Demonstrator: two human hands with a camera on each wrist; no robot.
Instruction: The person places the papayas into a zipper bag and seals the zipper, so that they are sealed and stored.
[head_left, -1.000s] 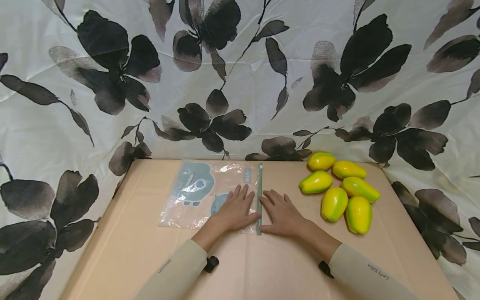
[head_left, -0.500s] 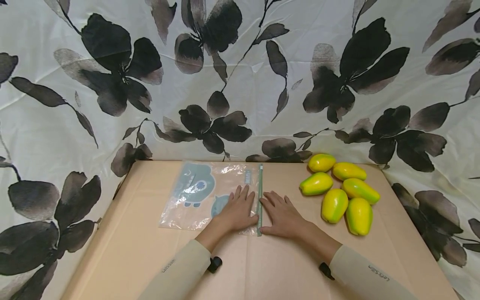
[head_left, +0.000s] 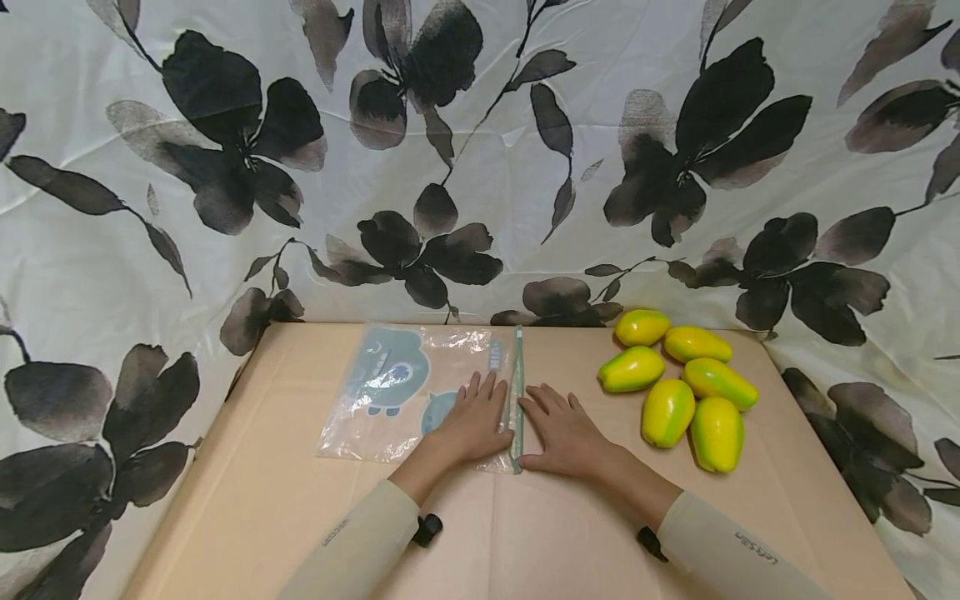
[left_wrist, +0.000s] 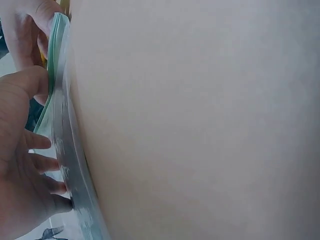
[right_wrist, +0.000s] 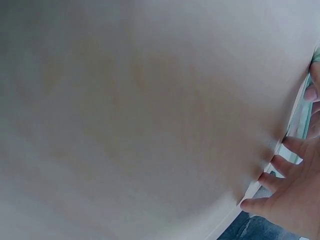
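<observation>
A clear plastic zip bag (head_left: 390, 433) with blue cartoon prints lies flat on the tabletop, its green zip strip (head_left: 517, 400) on the right side. My left hand (head_left: 472, 425) rests on the bag near that strip with the fingers spread. In the left wrist view, the left thumb (left_wrist: 37, 80) touches the green edge, which stands a little raised. Just right of the strip, my right hand (head_left: 566, 433) lies on the tabletop, fingers spread and holding nothing. In the right wrist view its fingertips (right_wrist: 252, 205) touch the surface.
Several yellow-green papaya-like fruits (head_left: 667, 412) lie grouped at the back right of the brown tabletop (head_left: 300, 517). A white cloth with dark flowers (head_left: 525, 192) hangs behind and at both sides.
The green zip strip has shifted very slightly to the left and looks a bit wider. Both hands stay almost in place, with the left thumb moved slightly left.
</observation>
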